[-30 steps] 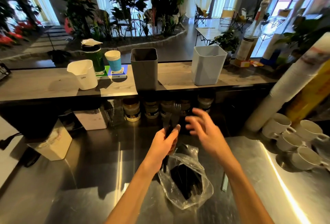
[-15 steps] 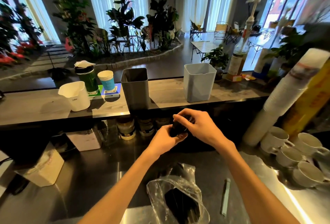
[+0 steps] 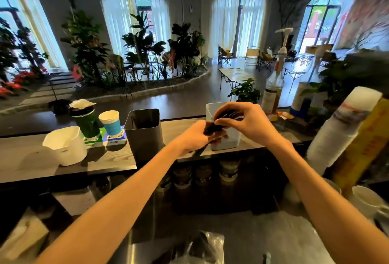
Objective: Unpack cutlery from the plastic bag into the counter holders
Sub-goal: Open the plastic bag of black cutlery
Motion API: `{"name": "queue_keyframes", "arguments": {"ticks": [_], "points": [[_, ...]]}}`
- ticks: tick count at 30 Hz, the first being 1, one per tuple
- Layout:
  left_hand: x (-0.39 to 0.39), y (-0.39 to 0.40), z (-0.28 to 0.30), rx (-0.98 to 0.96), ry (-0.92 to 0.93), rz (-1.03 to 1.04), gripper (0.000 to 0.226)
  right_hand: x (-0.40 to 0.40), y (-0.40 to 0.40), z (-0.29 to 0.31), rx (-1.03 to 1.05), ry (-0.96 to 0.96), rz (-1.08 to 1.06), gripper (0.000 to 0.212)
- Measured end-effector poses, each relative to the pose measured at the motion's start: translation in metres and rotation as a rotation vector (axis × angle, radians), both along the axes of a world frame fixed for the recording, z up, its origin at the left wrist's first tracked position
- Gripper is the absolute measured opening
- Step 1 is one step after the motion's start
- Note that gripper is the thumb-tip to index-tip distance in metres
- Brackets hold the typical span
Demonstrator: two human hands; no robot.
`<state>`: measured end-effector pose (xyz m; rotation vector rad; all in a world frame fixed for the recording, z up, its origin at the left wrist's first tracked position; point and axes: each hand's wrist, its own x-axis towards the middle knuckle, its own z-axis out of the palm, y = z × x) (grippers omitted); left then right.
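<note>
Fingers (image 3: 226,114) pinch black cutlery (image 3: 219,123) before the pale holder (image 3: 210,110).

Your left hand (image 3: 194,137) and right hand (image 3: 242,122) cover most of the dark cutlery bundle (image 3: 219,121); you cannot tell which pieces it holds. The bundle and hands hide much of the pale holder (image 3: 226,143). The plastic bag (image 3: 207,247) is cut off by the lower edge, its contents blurred. The white cup (image 3: 367,201) at right is blurred and cut off by the edge.
</note>
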<state>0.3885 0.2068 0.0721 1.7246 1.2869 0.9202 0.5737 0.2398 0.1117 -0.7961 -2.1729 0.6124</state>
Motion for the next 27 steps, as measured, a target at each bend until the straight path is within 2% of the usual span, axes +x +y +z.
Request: {"name": "queue_keyframes", "arguments": {"ticks": [5,9,12,15,19,21,27], "points": [[-0.005,0.052,0.049,0.168,0.004,0.035,0.019,0.003,0.032,0.043,0.167,0.000,-0.104,0.020],[-0.003,0.094,0.070,0.184,-0.175,0.153,0.019,0.007,0.055,0.065,0.341,-0.068,-0.191,0.026],[0.002,0.111,0.074,0.151,-0.273,0.206,0.019,0.005,0.073,0.064,0.378,-0.079,-0.230,0.027],[0.006,0.119,0.059,0.168,-0.144,0.272,0.016,-0.002,0.090,0.048,0.348,-0.127,-0.220,0.027],[-0.004,0.120,0.029,0.083,0.064,0.271,0.040,-0.009,0.107,0.017,0.261,-0.175,-0.233,0.024],[-0.011,0.119,0.020,0.003,0.074,0.255,0.047,-0.012,0.111,0.003,0.219,-0.196,-0.237,0.024],[-0.015,0.112,0.018,-0.013,0.186,0.264,0.029,-0.020,0.118,-0.023,0.070,-0.289,-0.226,0.038]]}}
